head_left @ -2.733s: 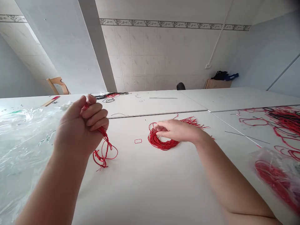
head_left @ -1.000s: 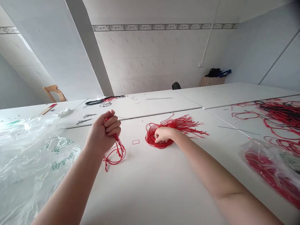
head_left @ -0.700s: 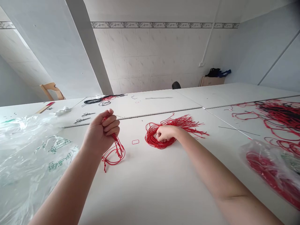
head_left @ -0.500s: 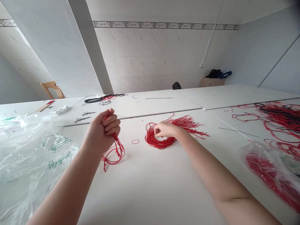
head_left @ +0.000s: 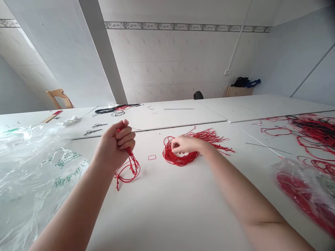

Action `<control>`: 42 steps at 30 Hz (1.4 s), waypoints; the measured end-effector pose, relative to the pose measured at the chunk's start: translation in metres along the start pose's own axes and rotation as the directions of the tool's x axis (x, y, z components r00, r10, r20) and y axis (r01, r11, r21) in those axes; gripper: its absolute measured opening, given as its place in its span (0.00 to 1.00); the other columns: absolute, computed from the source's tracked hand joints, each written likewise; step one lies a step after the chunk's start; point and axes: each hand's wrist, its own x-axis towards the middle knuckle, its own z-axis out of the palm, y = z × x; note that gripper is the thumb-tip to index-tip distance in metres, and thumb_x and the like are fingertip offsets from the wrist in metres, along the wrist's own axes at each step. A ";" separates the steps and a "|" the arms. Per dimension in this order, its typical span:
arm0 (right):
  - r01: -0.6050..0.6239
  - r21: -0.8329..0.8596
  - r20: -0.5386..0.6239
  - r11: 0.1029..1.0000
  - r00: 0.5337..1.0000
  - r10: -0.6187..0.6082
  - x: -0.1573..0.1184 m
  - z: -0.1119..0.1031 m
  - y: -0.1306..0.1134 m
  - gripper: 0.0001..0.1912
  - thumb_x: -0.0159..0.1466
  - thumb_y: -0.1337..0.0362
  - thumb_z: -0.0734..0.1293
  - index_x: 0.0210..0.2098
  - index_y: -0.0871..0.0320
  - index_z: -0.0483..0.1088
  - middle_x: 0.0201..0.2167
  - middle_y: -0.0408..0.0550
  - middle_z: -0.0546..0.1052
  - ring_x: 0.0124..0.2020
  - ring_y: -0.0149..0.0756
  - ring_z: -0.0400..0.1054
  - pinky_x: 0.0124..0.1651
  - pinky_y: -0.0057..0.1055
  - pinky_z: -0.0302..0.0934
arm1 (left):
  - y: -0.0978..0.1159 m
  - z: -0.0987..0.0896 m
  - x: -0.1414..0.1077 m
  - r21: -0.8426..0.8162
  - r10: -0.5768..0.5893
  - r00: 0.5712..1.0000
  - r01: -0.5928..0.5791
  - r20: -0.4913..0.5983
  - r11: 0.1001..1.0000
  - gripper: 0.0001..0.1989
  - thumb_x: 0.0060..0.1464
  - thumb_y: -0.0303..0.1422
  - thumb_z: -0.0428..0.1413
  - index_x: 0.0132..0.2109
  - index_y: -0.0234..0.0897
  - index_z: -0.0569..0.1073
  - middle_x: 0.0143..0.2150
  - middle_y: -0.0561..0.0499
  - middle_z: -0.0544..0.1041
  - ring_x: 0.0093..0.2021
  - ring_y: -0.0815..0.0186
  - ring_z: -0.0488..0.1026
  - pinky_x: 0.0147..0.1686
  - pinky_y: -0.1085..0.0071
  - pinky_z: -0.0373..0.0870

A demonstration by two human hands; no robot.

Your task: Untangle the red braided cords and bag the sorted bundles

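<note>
My left hand (head_left: 117,141) is closed around several red braided cords (head_left: 134,164), whose looped and knotted ends hang down below the fist toward the white table. To the right, my right hand (head_left: 183,143) reaches over a coiled bundle of red cords (head_left: 180,160) lying on the table, its fingers bent and pinched together at the coil's inner left side. Whatever those fingertips hold is too small or hidden to make out. Loose cord ends (head_left: 217,139) fan out behind the right wrist. Between the hands lies a small red rounded outline (head_left: 152,157).
Clear plastic bags (head_left: 39,167) cover the left side. Scissors (head_left: 92,131) and black cords (head_left: 112,109) lie farther back. At the right are a tangled heap of red and black cords (head_left: 311,129) and a plastic bag of red cord (head_left: 300,195). A wooden chair (head_left: 60,97) stands behind.
The whole view has shifted slightly. Both hands keep nearly the same pose, the left on its cords and the right at the coil.
</note>
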 end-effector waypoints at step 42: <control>0.644 0.443 -0.891 0.624 0.241 0.385 -0.100 -0.103 0.072 0.04 0.58 0.67 0.66 0.28 0.55 0.67 0.50 0.51 0.74 0.49 0.43 0.77 0.40 0.36 0.72 | -0.130 -0.071 0.034 0.890 -0.263 0.884 -0.432 0.386 -0.148 0.14 0.64 0.37 0.46 0.28 0.40 0.58 0.26 0.54 0.60 0.25 0.65 0.54 0.26 0.68 0.50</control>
